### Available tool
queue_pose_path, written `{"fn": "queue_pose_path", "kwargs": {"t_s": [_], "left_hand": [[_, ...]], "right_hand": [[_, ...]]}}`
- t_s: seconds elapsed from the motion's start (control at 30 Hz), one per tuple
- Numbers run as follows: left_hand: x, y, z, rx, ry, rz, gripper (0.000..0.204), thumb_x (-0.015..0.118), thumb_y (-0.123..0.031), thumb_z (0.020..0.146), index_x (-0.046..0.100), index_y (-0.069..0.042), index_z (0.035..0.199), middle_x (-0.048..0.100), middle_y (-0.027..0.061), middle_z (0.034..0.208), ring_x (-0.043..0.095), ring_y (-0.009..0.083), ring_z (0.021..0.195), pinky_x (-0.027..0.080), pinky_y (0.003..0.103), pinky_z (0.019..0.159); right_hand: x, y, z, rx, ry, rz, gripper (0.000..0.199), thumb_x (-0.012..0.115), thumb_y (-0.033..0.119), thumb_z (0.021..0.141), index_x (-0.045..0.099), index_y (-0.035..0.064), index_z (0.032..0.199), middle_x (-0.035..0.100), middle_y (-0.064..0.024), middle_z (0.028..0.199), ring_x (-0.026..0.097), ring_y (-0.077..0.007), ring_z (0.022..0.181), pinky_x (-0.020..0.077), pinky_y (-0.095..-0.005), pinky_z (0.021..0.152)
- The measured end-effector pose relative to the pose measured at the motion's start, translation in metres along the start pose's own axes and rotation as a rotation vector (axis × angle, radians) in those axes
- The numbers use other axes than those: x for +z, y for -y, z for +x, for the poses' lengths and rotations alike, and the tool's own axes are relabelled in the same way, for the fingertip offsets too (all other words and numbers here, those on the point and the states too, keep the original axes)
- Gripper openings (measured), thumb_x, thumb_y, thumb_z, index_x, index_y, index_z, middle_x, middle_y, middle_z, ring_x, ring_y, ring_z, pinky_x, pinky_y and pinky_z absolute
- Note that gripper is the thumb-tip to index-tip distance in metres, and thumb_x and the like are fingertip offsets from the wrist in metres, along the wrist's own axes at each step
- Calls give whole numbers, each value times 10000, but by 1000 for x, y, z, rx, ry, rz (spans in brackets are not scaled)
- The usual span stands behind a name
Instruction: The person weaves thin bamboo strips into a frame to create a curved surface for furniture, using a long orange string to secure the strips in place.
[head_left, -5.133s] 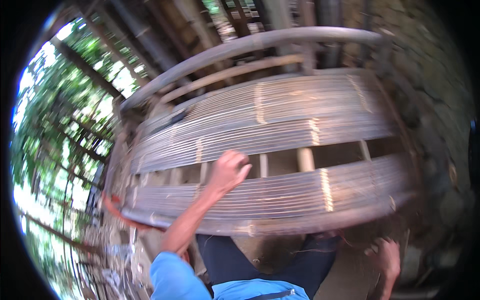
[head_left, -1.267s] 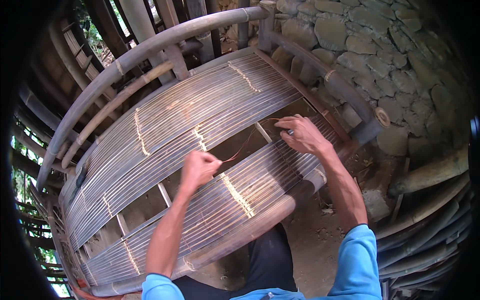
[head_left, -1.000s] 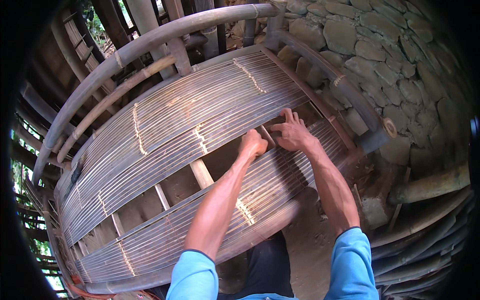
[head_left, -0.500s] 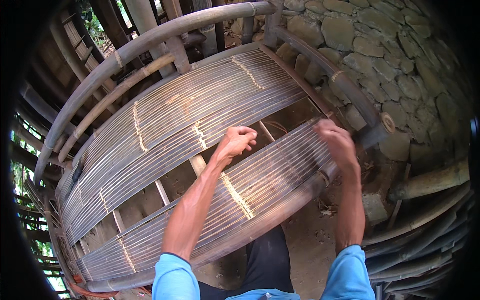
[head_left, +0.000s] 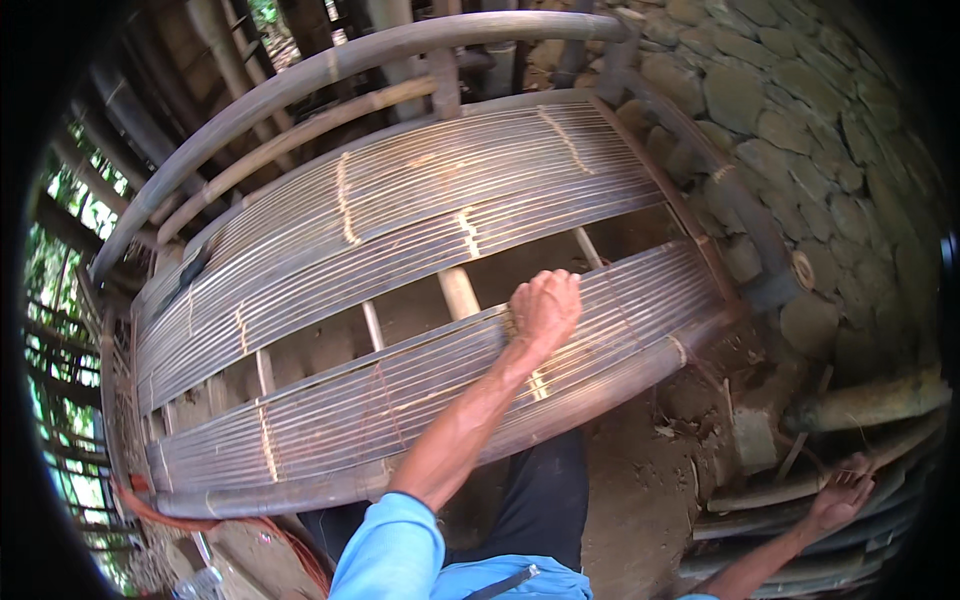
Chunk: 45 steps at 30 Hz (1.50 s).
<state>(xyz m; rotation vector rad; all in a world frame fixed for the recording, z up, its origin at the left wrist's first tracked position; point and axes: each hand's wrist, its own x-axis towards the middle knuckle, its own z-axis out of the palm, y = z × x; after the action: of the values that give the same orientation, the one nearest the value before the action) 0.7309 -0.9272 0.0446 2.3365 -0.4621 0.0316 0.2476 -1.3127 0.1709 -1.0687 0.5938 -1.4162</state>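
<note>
On a slatted bamboo bench, my left hand is closed over the front slat panel, at its edge beside the long gap. Its fingers curl downward, so what they grip, if anything, is hidden. Pale woven lashing crosses the slats just below that hand. Far out to the lower right, my right hand is off the bench with its fingers spread, above a stack of bamboo poles. Nothing shows in it. Thin reddish strands lie across the front panel.
A curved bamboo backrest rail runs along the far side. Cross supports show in the gap. To the right stand a stone wall and a thick bamboo pole. Orange-red cord hangs at the bench's near left corner.
My right hand has left the bench's right end and swung out to the lower right, opening. My left hand has come down onto the front panel's edge and closed. The view has shifted left.
</note>
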Motion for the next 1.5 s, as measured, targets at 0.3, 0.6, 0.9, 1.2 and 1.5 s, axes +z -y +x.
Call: {"fn": "queue_pose_path", "kwargs": {"t_s": [0.3,0.6,0.9,1.2,1.5], "left_hand": [[11,10,-5,56,-112,-40,371,546,-342,1032,726,-72,853,693,178,718,691,407,687,524,546,662],[-1,7,13,-201,168,-82,412,526,-477,988,810,-182,1029,767,186,928,742,405,897,545,519,838],[-7,10,9,-116,135,-2,422,536,-426,1011,786,-96,931,740,238,901,716,456,872,555,540,810],[-7,6,8,-96,149,-7,441,511,-460,1010,796,-124,999,738,219,875,713,445,854,554,524,789],[-6,3,11,-102,123,13,409,529,-440,1005,796,-132,979,738,207,841,719,440,836,570,517,773]], "right_hand": [[88,-116,-117,106,1052,-1541,305,774,215,884,719,-47,1030,752,-231,893,768,-324,891,564,-443,772],[334,-234,-179,-467,931,-1060,477,789,301,910,655,-22,1235,563,-270,1332,525,-421,1249,453,-473,1063],[318,-224,-212,159,1062,-279,325,730,226,972,679,-4,749,582,-146,1281,587,-244,1127,466,-386,959],[373,-234,-193,447,788,470,402,535,315,1099,581,36,814,467,-5,706,411,-122,682,470,-346,797],[333,-198,-261,187,972,-289,386,604,230,1051,633,49,711,540,-7,648,461,-136,638,393,-333,616]]}}
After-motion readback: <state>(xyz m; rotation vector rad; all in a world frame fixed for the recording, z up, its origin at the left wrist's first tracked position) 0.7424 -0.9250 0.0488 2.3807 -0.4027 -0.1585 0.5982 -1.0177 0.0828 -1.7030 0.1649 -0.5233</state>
